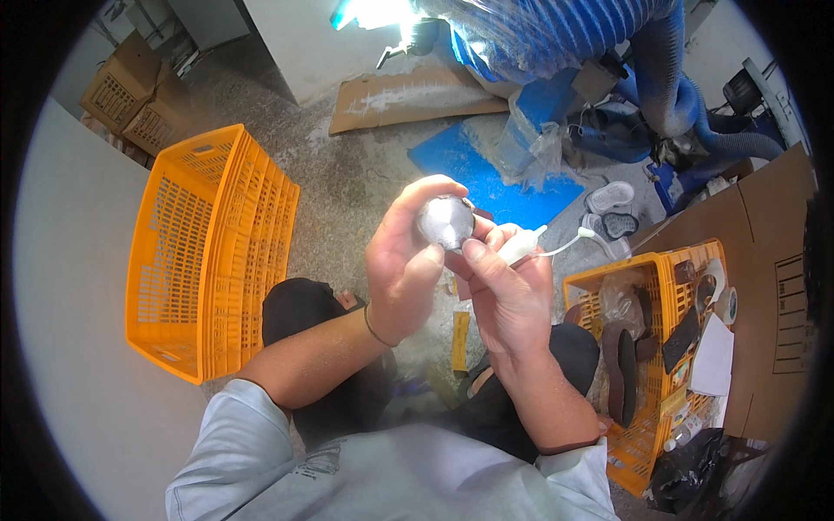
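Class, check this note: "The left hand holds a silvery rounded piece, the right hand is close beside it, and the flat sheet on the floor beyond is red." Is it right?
Not quite: the flat sheet is blue, as the head view shows. The left hand does hold the silvery rounded piece, with the right hand close beside it.

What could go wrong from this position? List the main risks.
1. The smooth, round metal piece is gripped by the fingers of the left hand, so it might slip and drop onto the hard-looking floor.
2. A thin white strand shows beside the white piece at the right hand; it could snag.
3. Dark curved strips at the loaded orange basket sit near the right knee and might get knocked.
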The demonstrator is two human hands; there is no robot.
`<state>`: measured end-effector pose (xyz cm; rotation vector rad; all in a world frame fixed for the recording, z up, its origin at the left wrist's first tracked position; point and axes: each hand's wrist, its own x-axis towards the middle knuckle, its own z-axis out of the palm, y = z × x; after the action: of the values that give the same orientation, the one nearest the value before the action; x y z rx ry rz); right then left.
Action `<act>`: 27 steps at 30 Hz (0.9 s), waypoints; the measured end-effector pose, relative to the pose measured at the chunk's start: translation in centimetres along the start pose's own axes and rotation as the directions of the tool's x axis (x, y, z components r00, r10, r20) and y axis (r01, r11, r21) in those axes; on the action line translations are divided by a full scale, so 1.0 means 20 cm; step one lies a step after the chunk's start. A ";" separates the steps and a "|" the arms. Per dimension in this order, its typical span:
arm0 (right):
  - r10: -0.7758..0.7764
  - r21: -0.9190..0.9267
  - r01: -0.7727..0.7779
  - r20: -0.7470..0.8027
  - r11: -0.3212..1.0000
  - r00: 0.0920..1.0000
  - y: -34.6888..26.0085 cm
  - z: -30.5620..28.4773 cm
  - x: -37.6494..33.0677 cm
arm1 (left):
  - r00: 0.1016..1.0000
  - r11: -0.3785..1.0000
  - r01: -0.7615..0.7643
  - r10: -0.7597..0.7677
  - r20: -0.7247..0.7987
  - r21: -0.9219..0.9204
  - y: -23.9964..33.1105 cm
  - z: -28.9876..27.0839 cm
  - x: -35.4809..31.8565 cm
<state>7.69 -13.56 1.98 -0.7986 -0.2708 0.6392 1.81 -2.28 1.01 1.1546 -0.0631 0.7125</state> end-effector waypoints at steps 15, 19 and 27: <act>0.016 0.048 -0.019 0.057 0.999 0.998 -0.04 0.00 0.00 | 0.996 0.986 0.081 -0.087 0.037 0.143 0.00 -0.02 0.00; 0.031 0.025 -0.032 0.045 0.999 0.999 -0.04 -0.01 0.00 | 0.995 0.987 0.072 -0.080 0.050 0.141 0.00 -0.03 0.00; 0.024 0.032 -0.026 0.059 0.999 0.998 -0.03 -0.02 0.00 | 0.997 0.988 0.058 -0.065 0.044 0.146 -0.01 -0.03 0.00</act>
<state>8.10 -14.09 2.20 -0.7539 -0.3030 0.6898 1.63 -1.81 0.55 1.3078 -0.0163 0.6428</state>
